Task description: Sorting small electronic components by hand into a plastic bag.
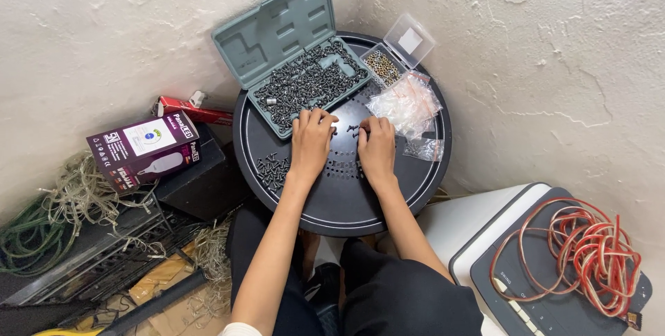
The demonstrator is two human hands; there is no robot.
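**Sorting small screws on the round table**

A few dark screws (348,130) lie between the fingertips at the middle of the black round table (415,190). The left hand (312,140) and right hand (376,145) rest palm-down with fingers curled, seemingly picking at them (whether anything is actually pinched I cannot tell). The step looks like sorting; the next move calls for a fine fingertip pinch. A grey case (305,76) full of screws stands just behind, with a loose pile (272,168) left of the left hand and plastic bags (409,104) to the right.

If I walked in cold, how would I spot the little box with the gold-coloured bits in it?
Start at the round black table in the wall corner. At its far edge, right of the big grey-green case full of dark screws, sits a small clear plastic box. Its lid stands open, and it alone holds brassy pieces rather than dark ones.
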